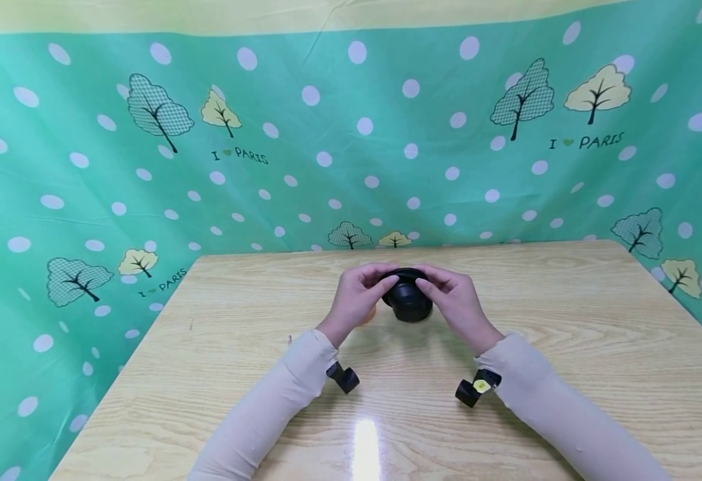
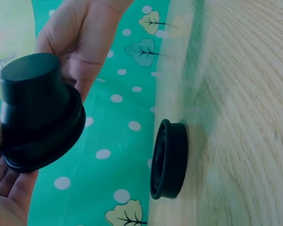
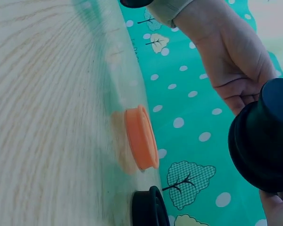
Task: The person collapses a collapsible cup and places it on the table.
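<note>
A black hat-shaped cup (image 1: pixel 411 300) with a stepped wall and wide rim is held up over the table, its narrow end toward me and its rim on the far side. My left hand (image 1: pixel 353 297) grips the rim from the left, thumb in front and fingers behind. On the other side my right hand (image 1: pixel 459 304) pinches the same rim in the same way. Beyond the cup, a low black ring-shaped piece (image 2: pixel 172 160) lies on the table, hidden in the head view. An orange ring-shaped piece (image 3: pixel 141 138) lies near it, mostly covered by my left hand in the head view.
The pale wood-grain table (image 1: pixel 236 414) reaches back to a green dotted curtain (image 1: pixel 326 133) with tree prints. A small black camera (image 1: pixel 344 379) sits on the left wrist and another camera (image 1: pixel 473 389) on the right, both low over the tabletop.
</note>
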Demonstrator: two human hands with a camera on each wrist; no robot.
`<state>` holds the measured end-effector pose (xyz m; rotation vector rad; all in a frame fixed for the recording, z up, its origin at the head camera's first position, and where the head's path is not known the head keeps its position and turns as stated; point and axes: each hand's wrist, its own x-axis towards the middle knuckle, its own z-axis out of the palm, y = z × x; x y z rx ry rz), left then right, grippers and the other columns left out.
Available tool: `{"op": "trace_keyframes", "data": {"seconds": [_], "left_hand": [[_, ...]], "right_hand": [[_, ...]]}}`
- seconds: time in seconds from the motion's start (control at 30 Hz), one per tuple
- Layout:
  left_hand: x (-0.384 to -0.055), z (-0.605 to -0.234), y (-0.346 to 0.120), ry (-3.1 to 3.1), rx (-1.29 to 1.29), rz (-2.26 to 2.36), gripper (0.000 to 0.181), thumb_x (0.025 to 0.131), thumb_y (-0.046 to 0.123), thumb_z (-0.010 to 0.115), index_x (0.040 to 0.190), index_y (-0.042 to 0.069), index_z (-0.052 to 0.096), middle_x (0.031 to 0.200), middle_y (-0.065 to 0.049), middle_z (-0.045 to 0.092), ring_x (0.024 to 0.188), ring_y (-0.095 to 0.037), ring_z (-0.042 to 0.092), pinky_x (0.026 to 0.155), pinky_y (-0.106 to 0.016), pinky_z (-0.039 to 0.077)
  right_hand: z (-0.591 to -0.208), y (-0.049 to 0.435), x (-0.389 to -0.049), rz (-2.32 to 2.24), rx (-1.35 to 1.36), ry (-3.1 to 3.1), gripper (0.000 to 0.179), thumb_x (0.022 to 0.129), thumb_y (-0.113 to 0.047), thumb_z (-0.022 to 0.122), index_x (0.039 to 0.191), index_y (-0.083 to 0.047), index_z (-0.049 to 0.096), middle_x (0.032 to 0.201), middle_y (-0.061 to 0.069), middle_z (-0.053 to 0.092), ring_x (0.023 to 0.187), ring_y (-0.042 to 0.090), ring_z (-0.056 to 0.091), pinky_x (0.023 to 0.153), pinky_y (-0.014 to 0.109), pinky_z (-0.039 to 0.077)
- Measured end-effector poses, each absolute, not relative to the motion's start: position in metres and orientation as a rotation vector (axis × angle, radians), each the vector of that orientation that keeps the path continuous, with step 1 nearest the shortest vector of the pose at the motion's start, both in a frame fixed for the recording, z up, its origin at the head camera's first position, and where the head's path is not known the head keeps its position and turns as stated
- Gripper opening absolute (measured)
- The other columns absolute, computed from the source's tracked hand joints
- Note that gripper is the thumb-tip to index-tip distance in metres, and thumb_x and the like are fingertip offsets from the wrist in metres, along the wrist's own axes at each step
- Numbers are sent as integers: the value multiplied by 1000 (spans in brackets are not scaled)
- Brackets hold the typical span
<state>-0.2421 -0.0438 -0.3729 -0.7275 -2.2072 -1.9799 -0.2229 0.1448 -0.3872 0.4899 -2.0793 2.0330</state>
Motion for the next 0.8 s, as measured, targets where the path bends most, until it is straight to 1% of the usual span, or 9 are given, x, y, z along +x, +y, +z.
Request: {"op": "trace_keyframes", "data": {"seconds": [0.2,0.4,0.53,0.67,0.8], "left_hand": [[-247,-377,-49,-2319,-742,-1994,27,90,13,65,114,1,66,103,-14,69,86,-13,65,80,-26,53],[-248,-377,-52,-2375,-734,-2018,28,90,10,65,116,-1,64,102,-16,68,87,-13,65,81,-26,53],[-246,-374,-52,-2328,-696,-2027,29,89,8,65,116,-3,64,102,-18,68,89,-13,64,81,-25,52],[-244,-371,-51,-2295,-656,-2061,29,90,7,64,116,-5,63,100,-19,66,86,-12,63,78,-23,52],[-244,-371,-52,-2342,-673,-2051,30,89,9,65,116,-3,63,101,-15,66,87,-12,61,76,-22,51]], "right_hand": [[-383,147,-223,1990,482,-2147,34,90,-16,65,118,4,63,102,-4,68,92,5,62,80,17,51],[-382,149,-225,2045,464,-2207,38,88,-19,67,120,1,62,101,-3,68,92,8,62,80,19,51],[-383,149,-225,2096,451,-2252,41,88,-20,68,122,2,58,104,0,66,95,10,63,82,20,51],[-383,151,-226,2128,487,-2281,41,90,-17,65,123,5,54,108,4,64,97,9,62,84,19,50],[-384,152,-227,2126,536,-2298,39,91,-13,64,123,6,53,108,4,63,96,8,61,83,19,50]]}}
